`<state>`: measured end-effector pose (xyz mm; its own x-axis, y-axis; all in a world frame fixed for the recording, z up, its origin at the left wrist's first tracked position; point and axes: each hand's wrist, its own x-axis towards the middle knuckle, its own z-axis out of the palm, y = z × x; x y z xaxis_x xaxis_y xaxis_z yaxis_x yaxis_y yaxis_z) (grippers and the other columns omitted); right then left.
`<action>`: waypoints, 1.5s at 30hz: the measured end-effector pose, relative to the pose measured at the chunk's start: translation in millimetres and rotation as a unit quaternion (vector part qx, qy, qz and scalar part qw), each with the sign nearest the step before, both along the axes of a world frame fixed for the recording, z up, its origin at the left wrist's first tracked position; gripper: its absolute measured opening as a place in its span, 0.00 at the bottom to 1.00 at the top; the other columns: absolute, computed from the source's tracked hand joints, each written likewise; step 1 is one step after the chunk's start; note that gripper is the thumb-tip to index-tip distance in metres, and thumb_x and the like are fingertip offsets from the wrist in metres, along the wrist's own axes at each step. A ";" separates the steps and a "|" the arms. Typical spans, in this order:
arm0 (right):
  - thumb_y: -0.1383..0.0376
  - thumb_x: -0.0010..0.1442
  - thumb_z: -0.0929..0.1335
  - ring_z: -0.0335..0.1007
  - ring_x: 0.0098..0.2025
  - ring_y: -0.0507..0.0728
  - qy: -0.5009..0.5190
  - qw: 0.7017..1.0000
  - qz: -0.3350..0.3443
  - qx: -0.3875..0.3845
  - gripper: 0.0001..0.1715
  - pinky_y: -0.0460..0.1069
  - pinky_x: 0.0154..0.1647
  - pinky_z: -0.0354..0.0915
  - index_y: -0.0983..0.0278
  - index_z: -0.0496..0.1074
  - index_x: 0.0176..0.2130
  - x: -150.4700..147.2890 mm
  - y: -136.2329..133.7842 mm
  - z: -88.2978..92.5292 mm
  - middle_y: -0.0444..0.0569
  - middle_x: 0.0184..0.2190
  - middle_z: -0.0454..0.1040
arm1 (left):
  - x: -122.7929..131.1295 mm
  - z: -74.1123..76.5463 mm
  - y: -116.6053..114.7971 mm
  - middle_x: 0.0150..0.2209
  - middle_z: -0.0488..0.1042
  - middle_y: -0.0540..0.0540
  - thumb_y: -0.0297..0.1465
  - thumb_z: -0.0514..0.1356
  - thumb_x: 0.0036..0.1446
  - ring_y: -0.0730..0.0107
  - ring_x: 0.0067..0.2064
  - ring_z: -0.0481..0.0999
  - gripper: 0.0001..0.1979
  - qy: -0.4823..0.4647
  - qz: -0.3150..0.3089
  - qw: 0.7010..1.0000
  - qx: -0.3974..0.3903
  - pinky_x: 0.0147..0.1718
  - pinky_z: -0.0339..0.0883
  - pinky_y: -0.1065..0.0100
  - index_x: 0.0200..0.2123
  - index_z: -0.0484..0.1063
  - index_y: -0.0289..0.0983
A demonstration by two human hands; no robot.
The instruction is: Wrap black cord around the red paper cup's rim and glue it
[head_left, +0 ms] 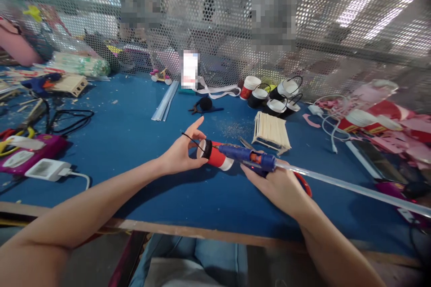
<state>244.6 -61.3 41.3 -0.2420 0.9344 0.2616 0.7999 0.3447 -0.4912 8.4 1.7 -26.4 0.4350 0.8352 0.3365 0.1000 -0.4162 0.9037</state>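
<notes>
My left hand [183, 152] pinches a thin black strip [193, 140] against the rim of a small red-and-white paper cup [215, 156] lying on its side on the blue table [134, 143]; the forefinger points up. My right hand [274, 184] grips a blue glue gun [251, 157] whose nozzle rests over the cup. A long clear glue stick [353, 188] trails from the back of the gun to the right.
A popsicle-stick frame [271, 132] stands just behind the gun. Several finished black-and-white cups with handles [276, 96] sit further back. Glue sticks [164, 101], a power strip [43, 169], cables [67, 119], pink scraps [387, 116] and a perforated metal screen [235, 22] surround the work area. Another person's arm [16, 47] is far left.
</notes>
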 end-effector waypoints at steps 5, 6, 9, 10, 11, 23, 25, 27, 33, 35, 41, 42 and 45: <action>0.61 0.57 0.63 0.67 0.24 0.55 0.021 1.000 -0.007 -0.001 0.11 0.49 0.26 0.64 0.63 0.72 0.30 1.1 5.3 -5.7 0.47 0.22 0.72 | -0.7 -3.5 0.4 0.47 0.63 0.44 0.26 0.65 0.46 0.61 0.49 0.69 0.52 0.006 -0.013 0.999 0.044 0.49 0.68 0.54 0.67 0.36 0.48; 0.60 0.57 0.64 0.67 0.24 0.55 0.033 0.999 -0.008 -0.009 0.11 0.49 0.25 0.64 0.64 0.72 0.31 1.5 7.0 -7.8 0.47 0.22 0.72 | -0.9 -4.5 0.8 0.47 0.63 0.44 0.26 0.65 0.46 0.61 0.50 0.69 0.52 0.010 -0.013 0.998 0.053 0.50 0.68 0.54 0.67 0.36 0.48; 0.57 0.57 0.65 0.67 0.21 0.54 0.061 0.997 -0.012 -0.041 0.13 0.48 0.21 0.63 0.64 0.72 0.33 1.8 13.2 -11.4 0.45 0.20 0.72 | -1.4 -7.1 1.8 0.48 0.63 0.44 0.26 0.65 0.46 0.60 0.50 0.69 0.52 0.016 -0.016 0.997 0.077 0.50 0.67 0.54 0.67 0.37 0.49; 0.56 0.57 0.66 0.66 0.20 0.53 0.068 0.995 -0.020 -0.064 0.13 0.48 0.20 0.62 0.64 0.71 0.31 2.0 15.3 -11.2 0.45 0.18 0.71 | -1.4 -7.8 2.2 0.48 0.63 0.44 0.25 0.65 0.46 0.60 0.50 0.69 0.52 0.017 -0.018 0.996 0.085 0.51 0.67 0.54 0.67 0.37 0.49; 0.55 0.56 0.67 0.65 0.18 0.53 0.074 0.993 -0.035 -0.091 0.14 0.48 0.19 0.62 0.63 0.70 0.29 2.4 17.5 -10.2 0.44 0.16 0.70 | -1.4 -8.4 2.5 0.48 0.63 0.44 0.25 0.65 0.46 0.60 0.51 0.69 0.52 0.017 -0.020 0.995 0.093 0.51 0.67 0.54 0.67 0.37 0.50; 0.50 0.59 0.63 0.74 0.31 0.59 -0.065 0.955 -0.283 -0.054 0.24 0.49 0.29 0.65 0.68 0.73 0.32 77.6 92.8 -4.6 0.55 0.29 0.78 | -0.7 -10.7 3.5 0.49 0.63 0.41 0.25 0.64 0.46 0.57 0.53 0.67 0.51 0.052 -0.002 0.992 0.114 0.51 0.68 0.53 0.67 0.38 0.46; 0.51 0.60 0.62 0.75 0.35 0.64 -0.130 0.938 -0.317 -0.063 0.25 0.52 0.32 0.65 0.70 0.74 0.32 88.0 107.4 -7.4 0.61 0.30 0.77 | -0.2 -9.5 2.4 0.50 0.64 0.41 0.25 0.64 0.46 0.57 0.53 0.68 0.51 0.053 0.003 0.993 0.102 0.51 0.68 0.53 0.67 0.39 0.45; 0.51 0.60 0.63 0.74 0.39 0.68 -0.153 0.929 -0.329 -0.067 0.26 0.53 0.34 0.64 0.71 0.74 0.33 93.2 117.0 -10.9 0.64 0.33 0.77 | 0.4 -8.1 1.2 0.49 0.64 0.41 0.25 0.64 0.45 0.58 0.52 0.68 0.50 0.050 0.009 0.995 0.092 0.50 0.69 0.53 0.67 0.40 0.44; 0.49 0.59 0.63 0.72 0.44 0.71 -0.197 0.908 -0.360 -0.083 0.28 0.57 0.38 0.63 0.72 0.76 0.37 89.7 123.4 -19.2 0.67 0.39 0.76 | 0.3 -7.7 0.1 0.50 0.64 0.40 0.26 0.64 0.46 0.58 0.52 0.68 0.50 0.048 0.003 0.995 0.086 0.51 0.68 0.53 0.67 0.40 0.45; 0.52 0.59 0.64 0.69 0.48 0.72 -0.216 0.904 -0.366 -0.038 0.26 0.59 0.41 0.62 0.72 0.76 0.41 80.2 117.2 -16.1 0.69 0.44 0.73 | -0.2 -8.7 0.3 0.50 0.64 0.40 0.26 0.64 0.46 0.58 0.52 0.69 0.50 0.047 -0.001 0.995 0.085 0.51 0.68 0.53 0.67 0.39 0.45; 0.55 0.60 0.66 0.69 0.41 0.58 -0.064 0.990 0.028 0.124 0.16 0.54 0.46 0.62 0.64 0.77 0.37 0.3 67.6 2.6 0.52 0.36 0.75 | 1.2 -10.0 -0.4 0.49 0.64 0.42 0.25 0.65 0.45 0.60 0.51 0.69 0.52 0.028 -0.018 0.997 0.073 0.49 0.69 0.57 0.67 0.38 0.48; 0.56 0.60 0.67 0.68 0.41 0.58 -0.038 0.987 0.102 0.120 0.15 0.53 0.45 0.62 0.64 0.76 0.38 -17.1 59.1 3.7 0.51 0.36 0.75 | 1.7 -9.7 -0.8 0.49 0.64 0.43 0.25 0.65 0.45 0.61 0.50 0.69 0.52 0.022 -0.022 0.997 0.071 0.48 0.69 0.58 0.67 0.38 0.49; 0.59 0.58 0.69 0.64 0.39 0.58 -0.088 0.970 0.208 0.091 0.13 0.54 0.44 0.61 0.66 0.77 0.37 -59.4 43.9 2.5 0.53 0.34 0.71 | 2.9 -8.3 -1.6 0.47 0.64 0.44 0.24 0.64 0.45 0.65 0.47 0.71 0.52 -0.001 -0.051 0.996 0.071 0.47 0.70 0.60 0.67 0.37 0.49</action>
